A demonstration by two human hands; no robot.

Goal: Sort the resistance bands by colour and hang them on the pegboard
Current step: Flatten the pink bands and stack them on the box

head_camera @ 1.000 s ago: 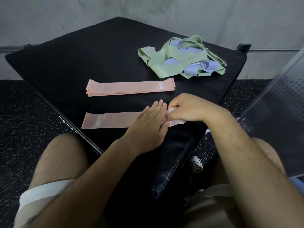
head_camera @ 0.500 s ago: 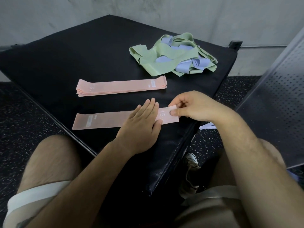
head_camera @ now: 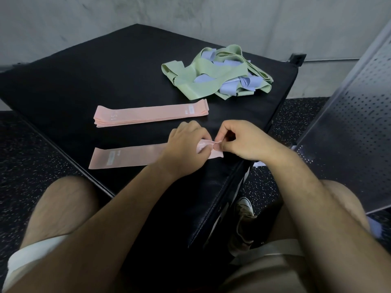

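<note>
Half a second back my left hand (head_camera: pixel 184 149) lay flat on the loose pink band (head_camera: pixel 131 157). Now its fingers have curled in, and with my right hand (head_camera: pixel 245 140) it pinches the band's right end, which puckers up between them. Both hands grip that end, I think to square the loop before it joins the pink stack (head_camera: pixel 148 114), which lies flat and parallel just behind it. The loose band's pinched end is close to the right edge of the bench (head_camera: pixel 105 70). The green and blue tangle (head_camera: pixel 211 81) sits unsorted near the far right corner. The bench is black and padded, with a concrete wall (head_camera: pixel 190 13) behind and a dark speckled floor (head_camera: pixel 31 155) below. The pegboard (head_camera: pixel 349 134) stands at my right, with no bands visible on it.
</note>
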